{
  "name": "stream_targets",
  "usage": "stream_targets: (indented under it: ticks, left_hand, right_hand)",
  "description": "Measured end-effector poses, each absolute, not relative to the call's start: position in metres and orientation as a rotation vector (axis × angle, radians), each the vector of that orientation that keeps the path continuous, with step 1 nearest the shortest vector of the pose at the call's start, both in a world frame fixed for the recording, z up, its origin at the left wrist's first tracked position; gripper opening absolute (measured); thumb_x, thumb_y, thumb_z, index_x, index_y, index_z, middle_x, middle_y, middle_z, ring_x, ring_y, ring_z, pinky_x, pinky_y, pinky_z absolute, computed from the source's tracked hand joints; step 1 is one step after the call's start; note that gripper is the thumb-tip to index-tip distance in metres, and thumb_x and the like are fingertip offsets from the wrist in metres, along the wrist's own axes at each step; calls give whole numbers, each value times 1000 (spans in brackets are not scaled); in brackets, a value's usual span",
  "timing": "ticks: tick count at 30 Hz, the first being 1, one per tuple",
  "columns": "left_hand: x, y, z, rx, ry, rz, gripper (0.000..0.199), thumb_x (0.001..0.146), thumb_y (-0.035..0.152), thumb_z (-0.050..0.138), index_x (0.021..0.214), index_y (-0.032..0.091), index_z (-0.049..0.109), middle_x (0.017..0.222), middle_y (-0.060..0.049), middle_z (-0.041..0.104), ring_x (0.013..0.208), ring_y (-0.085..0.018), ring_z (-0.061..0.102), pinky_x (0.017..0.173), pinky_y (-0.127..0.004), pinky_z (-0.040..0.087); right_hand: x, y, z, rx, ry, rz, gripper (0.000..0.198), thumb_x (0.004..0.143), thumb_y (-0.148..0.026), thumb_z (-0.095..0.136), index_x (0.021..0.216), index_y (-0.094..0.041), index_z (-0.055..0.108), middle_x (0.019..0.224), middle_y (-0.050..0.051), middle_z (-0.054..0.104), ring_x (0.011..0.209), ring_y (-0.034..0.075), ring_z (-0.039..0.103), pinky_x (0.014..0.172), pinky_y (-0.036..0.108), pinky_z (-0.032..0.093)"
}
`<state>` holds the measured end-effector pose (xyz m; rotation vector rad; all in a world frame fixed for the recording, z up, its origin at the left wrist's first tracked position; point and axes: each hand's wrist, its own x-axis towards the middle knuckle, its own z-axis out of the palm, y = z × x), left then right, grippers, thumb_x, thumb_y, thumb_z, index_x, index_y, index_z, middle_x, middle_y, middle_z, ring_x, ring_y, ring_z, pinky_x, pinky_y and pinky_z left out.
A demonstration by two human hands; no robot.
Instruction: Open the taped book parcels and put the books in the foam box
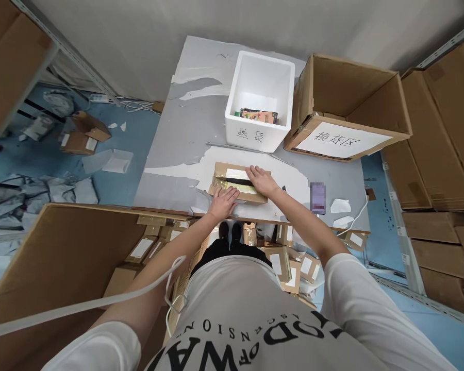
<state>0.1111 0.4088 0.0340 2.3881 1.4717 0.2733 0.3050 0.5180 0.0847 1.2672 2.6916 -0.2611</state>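
Note:
A small cardboard box (220,169) lies on the worktable near its front edge, with a white label and yellowish tape on top. A dark gap runs along its upper face between the flaps. My left hand (223,202) rests on the near left side of the box, fingers stretched out. On the right part of the top lies my right hand (262,181), its fingers extended across the flap toward the far side. What is inside the box is hidden.
Behind the box stand a white foam bin (251,139) with a few small packages and a large open carton (348,121). A phone (317,198) and paper scraps (340,206) lie right. Below left is a big carton (23,273); several labelled boxes (280,263) sit under the table (170,134).

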Motion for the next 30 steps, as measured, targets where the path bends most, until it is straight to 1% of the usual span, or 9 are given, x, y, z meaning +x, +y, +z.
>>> stream_targets:
  ticks: [4,8,11,14,17,20,24,28,30]
  left_hand:
    - [110,408,36,2388,1466,249,51,93,29,36,143,21,43,145,-12,48,139,-27,39,115,-56,17]
    - [111,407,36,2388,1464,253,52,92,24,37,144,22,41,145,-12,47,139,-28,38,115,-58,18]
    - [112,405,38,2394,1479,242,51,93,23,34,144,21,41,146,-13,46,140,-27,37,115,-58,18]
    - [104,408,45,2426,1427,210,52,94,28,36,145,16,39,151,-15,38,143,-26,32,117,-54,18]
    - [80,425,59,2434,1436,186,76,86,50,52,148,11,31,156,-19,25,146,-28,22,118,-49,18]
    - [48,455,70,2431,1446,46,114,65,64,69,152,10,18,158,-22,16,148,-34,11,118,-52,12]
    - [19,487,65,2419,1292,-35,116,60,59,74,151,12,20,156,-21,25,146,-32,20,116,-47,21]
    - [18,494,54,2346,1313,145,108,61,52,76,148,12,25,151,-20,36,137,-28,39,110,-37,35]
    - [23,492,52,2355,1323,156,97,65,45,73,145,11,32,151,-20,36,137,-29,40,110,-38,35]
  right_hand:
    - [317,562,101,1265,2591,-452,40,98,-32,30,124,-15,54,112,16,67,96,27,61,81,35,45]
    - [320,609,106,1471,2489,-590,42,96,-46,36,107,-16,63,105,12,68,93,24,59,78,31,44]
    - [313,608,95,1770,2400,-433,46,92,-48,45,118,-12,59,116,18,63,103,29,57,86,38,44]
    - [308,574,81,1945,2555,-181,45,95,-28,41,136,-9,46,138,23,47,127,32,44,104,48,34]
    - [307,528,76,1537,2894,-186,46,97,-16,28,141,-13,41,149,17,37,140,26,29,114,50,20]
    - [304,493,78,998,2927,-415,52,95,-29,40,144,-11,36,145,18,42,137,27,35,115,50,20]
    - [289,480,92,1207,2701,-469,81,84,-37,62,147,-5,24,133,23,49,123,32,46,107,49,32]
    - [279,468,105,1348,2664,-208,36,90,-21,49,124,-11,50,111,17,58,103,29,54,91,42,41]
    - [281,448,102,1341,2674,-123,32,93,-13,33,116,-14,55,108,17,60,101,28,55,86,40,42]
